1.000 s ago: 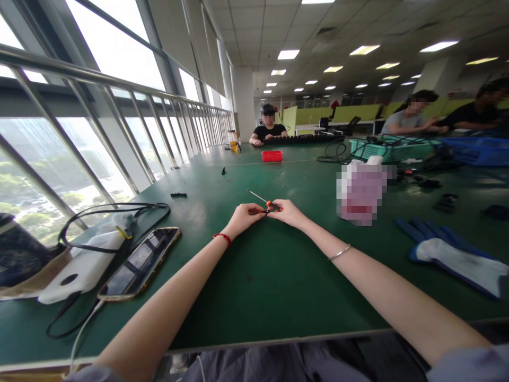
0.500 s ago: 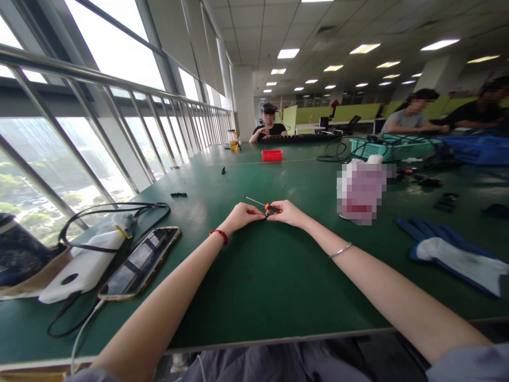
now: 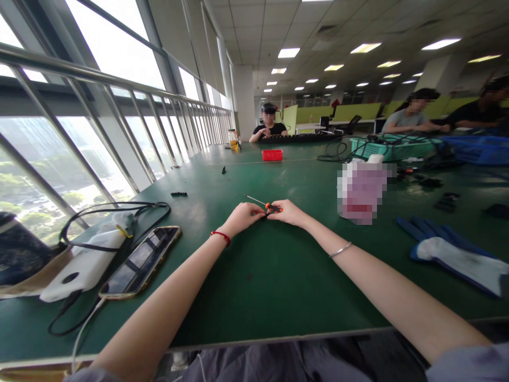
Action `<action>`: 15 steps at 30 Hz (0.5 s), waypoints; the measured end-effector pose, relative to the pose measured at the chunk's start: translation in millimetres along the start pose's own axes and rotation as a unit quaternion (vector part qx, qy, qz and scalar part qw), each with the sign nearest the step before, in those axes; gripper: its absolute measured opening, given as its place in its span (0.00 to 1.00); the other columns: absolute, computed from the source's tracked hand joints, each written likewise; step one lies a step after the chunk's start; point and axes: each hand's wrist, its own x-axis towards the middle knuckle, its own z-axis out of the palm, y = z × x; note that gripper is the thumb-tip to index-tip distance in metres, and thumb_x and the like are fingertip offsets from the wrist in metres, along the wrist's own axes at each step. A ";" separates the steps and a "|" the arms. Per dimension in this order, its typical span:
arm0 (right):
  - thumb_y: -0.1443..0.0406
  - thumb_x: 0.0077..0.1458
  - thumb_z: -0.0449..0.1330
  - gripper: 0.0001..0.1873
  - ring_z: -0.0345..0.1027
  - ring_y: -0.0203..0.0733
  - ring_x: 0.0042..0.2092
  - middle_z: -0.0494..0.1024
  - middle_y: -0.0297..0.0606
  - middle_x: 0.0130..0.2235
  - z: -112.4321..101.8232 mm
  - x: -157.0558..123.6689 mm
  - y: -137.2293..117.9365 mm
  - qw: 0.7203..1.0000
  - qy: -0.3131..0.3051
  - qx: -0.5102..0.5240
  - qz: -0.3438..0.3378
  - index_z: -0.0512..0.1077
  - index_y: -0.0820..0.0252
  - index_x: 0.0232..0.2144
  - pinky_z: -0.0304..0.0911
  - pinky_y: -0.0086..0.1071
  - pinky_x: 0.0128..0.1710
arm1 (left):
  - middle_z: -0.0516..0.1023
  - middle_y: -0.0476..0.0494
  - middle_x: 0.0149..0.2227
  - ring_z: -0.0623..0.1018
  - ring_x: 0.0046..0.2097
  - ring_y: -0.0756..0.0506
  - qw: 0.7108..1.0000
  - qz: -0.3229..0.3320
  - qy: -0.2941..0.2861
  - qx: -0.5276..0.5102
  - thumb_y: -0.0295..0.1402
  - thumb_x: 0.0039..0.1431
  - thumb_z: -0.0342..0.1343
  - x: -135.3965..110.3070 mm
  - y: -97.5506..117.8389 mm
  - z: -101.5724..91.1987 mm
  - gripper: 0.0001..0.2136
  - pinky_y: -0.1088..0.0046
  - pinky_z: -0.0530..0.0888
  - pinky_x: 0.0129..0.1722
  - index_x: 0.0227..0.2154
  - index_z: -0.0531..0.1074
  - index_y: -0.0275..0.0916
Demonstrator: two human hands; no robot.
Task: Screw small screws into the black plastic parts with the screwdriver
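Note:
Both my hands meet out in front of me on the green table (image 3: 254, 276). My right hand (image 3: 289, 213) is closed round the orange and black handle of a small screwdriver (image 3: 264, 203), whose thin metal shaft points up and to the left. My left hand (image 3: 243, 217) is curled with its fingertips pinched at the end of the handle, on something too small to make out. A red string is on my left wrist and a silver bangle on my right.
A phone (image 3: 140, 262), a white power bank (image 3: 85, 265) and black cables lie at the left. A blue and white glove (image 3: 453, 254) lies at the right. A red box (image 3: 272, 155) and small black parts sit further off. Three people sit at the far end.
The hands have hardly moved. The screwdriver's shaft has tipped slightly, its tip shifting a little to the left and back.

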 end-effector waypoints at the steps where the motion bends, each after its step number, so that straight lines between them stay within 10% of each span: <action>1: 0.63 0.34 0.65 0.12 0.66 0.39 0.34 0.74 0.34 0.28 0.2 0.4 0.5 1.000 0.002 -0.001 0.002 0.72 0.64 0.24 0.60 0.36 0.42 | 0.81 0.46 0.36 0.77 0.37 0.45 0.999 0.021 -0.001 0.038 0.33 0.55 0.52 -0.5 1.6 -0.4 0.10 0.71 0.72 0.44 0.34 0.79 0.39; 15: 0.63 0.33 0.64 0.11 0.62 0.36 0.28 0.71 0.31 0.24 5.8 5.1 7.7 0.999 0.029 -0.023 0.019 0.71 0.63 0.23 0.58 0.31 0.33 | 0.77 0.41 0.37 0.73 0.43 0.43 0.958 0.129 0.010 0.255 0.27 0.57 0.47 -2.6 14.2 -1.4 0.10 0.67 0.68 0.45 0.34 0.75 0.37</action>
